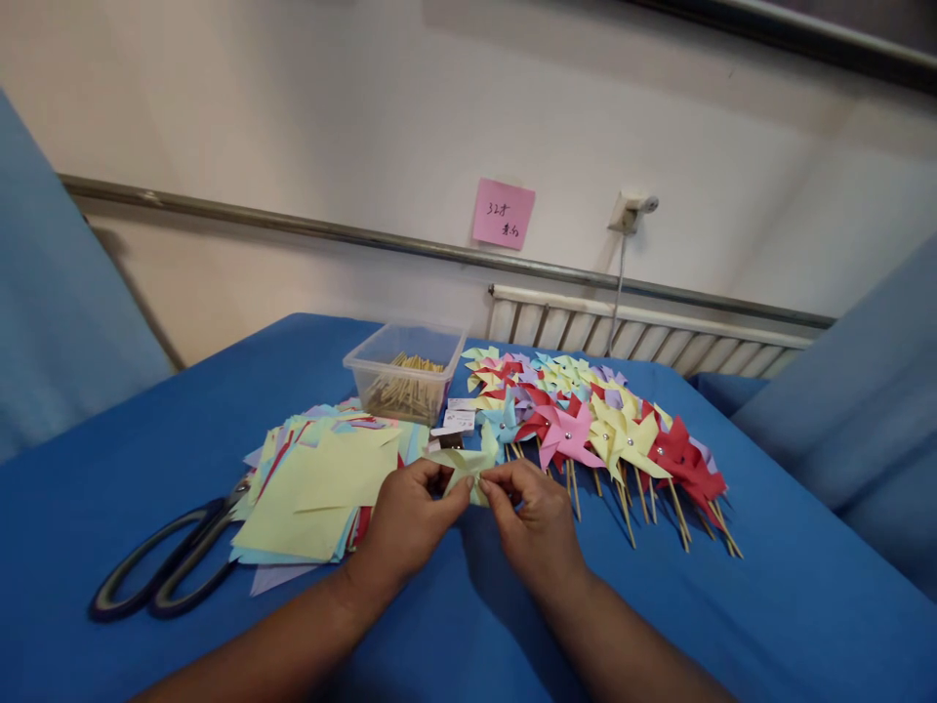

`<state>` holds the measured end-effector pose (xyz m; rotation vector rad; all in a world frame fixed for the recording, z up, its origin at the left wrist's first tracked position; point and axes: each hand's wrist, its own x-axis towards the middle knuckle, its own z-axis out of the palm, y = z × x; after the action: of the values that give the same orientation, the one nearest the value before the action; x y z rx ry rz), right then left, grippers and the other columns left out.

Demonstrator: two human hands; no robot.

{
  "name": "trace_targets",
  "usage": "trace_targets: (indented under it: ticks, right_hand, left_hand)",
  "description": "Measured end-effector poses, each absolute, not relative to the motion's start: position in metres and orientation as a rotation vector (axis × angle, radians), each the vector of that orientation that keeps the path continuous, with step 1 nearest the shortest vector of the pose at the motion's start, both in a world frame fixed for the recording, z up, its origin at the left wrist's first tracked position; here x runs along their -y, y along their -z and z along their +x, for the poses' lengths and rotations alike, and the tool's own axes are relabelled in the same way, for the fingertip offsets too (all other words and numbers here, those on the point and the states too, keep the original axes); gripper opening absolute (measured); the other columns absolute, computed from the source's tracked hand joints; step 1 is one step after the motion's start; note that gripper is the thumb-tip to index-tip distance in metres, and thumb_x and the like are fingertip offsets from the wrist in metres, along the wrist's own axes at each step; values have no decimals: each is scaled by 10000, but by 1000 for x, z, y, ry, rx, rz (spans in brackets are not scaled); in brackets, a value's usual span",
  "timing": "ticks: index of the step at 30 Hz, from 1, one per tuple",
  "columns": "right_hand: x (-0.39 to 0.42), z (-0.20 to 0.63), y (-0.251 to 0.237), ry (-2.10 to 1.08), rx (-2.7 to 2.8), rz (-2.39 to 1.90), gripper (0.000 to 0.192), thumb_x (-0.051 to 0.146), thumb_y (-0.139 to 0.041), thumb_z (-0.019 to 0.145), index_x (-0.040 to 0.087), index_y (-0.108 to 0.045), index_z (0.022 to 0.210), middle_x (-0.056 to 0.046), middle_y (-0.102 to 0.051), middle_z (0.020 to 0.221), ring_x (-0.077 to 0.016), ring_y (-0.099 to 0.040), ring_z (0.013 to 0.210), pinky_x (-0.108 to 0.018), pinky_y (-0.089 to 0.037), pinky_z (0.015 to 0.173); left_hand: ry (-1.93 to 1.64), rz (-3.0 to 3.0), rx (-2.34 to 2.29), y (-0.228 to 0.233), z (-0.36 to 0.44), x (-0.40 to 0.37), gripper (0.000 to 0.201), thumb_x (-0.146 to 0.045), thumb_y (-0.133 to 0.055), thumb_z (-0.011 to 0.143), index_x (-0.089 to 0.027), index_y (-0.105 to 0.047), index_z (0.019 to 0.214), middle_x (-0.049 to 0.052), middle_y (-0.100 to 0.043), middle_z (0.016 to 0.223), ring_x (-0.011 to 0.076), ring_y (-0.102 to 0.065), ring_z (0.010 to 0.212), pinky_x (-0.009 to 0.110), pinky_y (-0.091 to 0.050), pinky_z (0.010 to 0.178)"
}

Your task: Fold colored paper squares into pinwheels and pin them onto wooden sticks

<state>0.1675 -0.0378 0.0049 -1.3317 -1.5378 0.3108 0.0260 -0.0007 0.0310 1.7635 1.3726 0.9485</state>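
A blue table (768, 625) carries everything. Across its right half lies a spread of finished pinwheels (592, 425) on sticks, red, yellow, pink and lilac. Left of centre sits a stack of paper squares (322, 478), with scissors (165, 566) touching its near-left edge. Behind the stack stands a clear tub (406, 376) of sticks.

Just in front of the stack's right edge, above the cloth, both hands meet on one pale yellow sheet (465, 464). The left hand (406, 527) pinches its left side between thumb and fingers; the right hand (538, 522) pinches the right side the same way.

By the look of it, the folding step is in hand: corners are being drawn to the centre. The next move seems to call for a steady pinch on the gathered tips while a pin and stick are brought in; no pin can be made out.
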Motion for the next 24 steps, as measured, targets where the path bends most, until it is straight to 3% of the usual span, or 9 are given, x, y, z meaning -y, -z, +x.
trace_targets:
  ticks: [12,24]
  right_hand:
    - [40,165,-1,-320,1502,-1303,85,169,-567,811,201,-642,789,0,-638,712,-134,-586,636,-244,-440,600]
    - [42,162,-8,-379,1447,-1295,98,189,-570,815,193,-641,747,8,-623,678,-126,-562,614,-230,-427,582]
  left_hand:
    - [-959,1836,-1392,-30,25,5,206,-342,-594,722,-161,-692,704,18,-696,653,185,-621,623,260,-438,575]
    - [-989,1856,-1369,-31,26,7,167,-306,-581,736,-181,-683,693,0,-695,642,166,-619,607,244,-443,560]
